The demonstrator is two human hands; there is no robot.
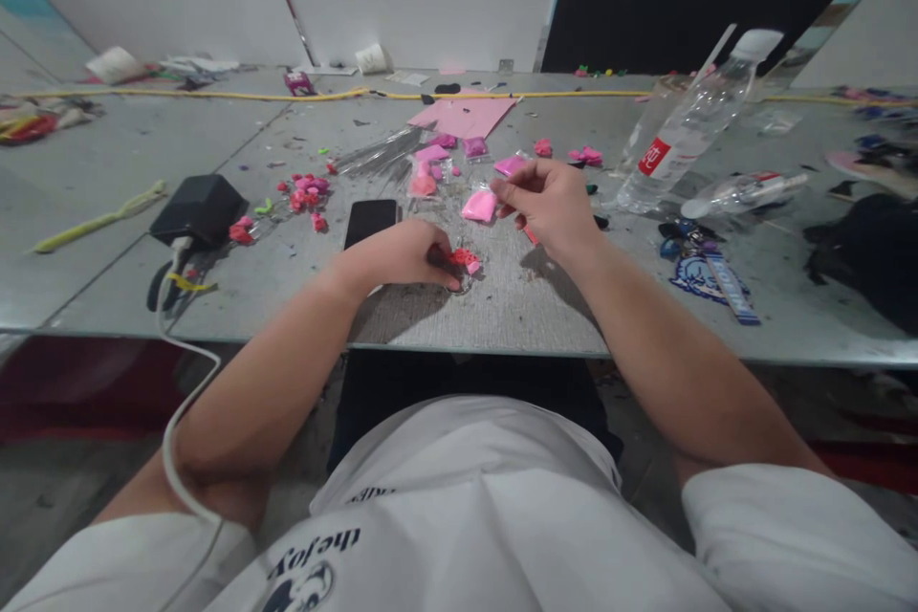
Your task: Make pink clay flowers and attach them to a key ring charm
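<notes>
My left hand [412, 253] is closed near the table's front edge, thumb and fingers pinching a small red and pink clay-like piece [465, 258]. Farther right, my right hand [549, 206] has its fingertips pressed together beside a clear packet of pink clay [479, 206]. Whatever those fingertips hold is too small to make out. A short red piece [530, 234] shows under that hand, partly covered by it. Just behind my left wrist lies a black phone [370, 220], partly hidden.
Red and pink clay bits [305, 193] lie left of the phone. A black power adapter [197, 210] trails a white cable past my left arm. Pink card [469, 115], clear thin strips [380, 153] and a yellow cord [287, 96] are behind. A tilted bottle [688, 139] and keychain [710, 277] are right.
</notes>
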